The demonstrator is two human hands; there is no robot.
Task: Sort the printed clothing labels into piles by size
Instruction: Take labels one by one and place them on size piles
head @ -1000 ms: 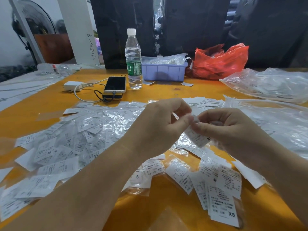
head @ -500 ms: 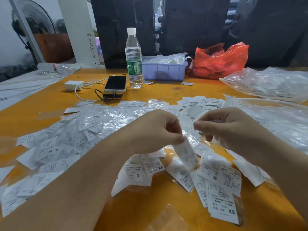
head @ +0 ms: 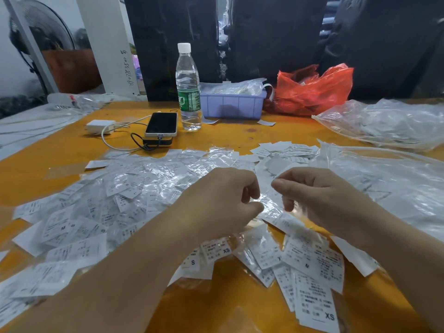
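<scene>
Orange table (head: 240, 138): white printed size labels in clear sleeves (head: 125, 203) spread across centre and near edge. Left hand (head: 221, 203) fingers curled, pinching clear sleeve (head: 269, 207) mid-table. Right hand (head: 319, 195) curled; grip cannot tell.

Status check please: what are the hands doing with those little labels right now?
Left hand pinching a clear plastic sleeve. Right hand curled, grip unclear. Labels heaped beneath. Nothing blocking.

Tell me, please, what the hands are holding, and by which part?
Both the left hand and right hand pinch a clear plastic sleeve, apparently at its upper edge.
</scene>
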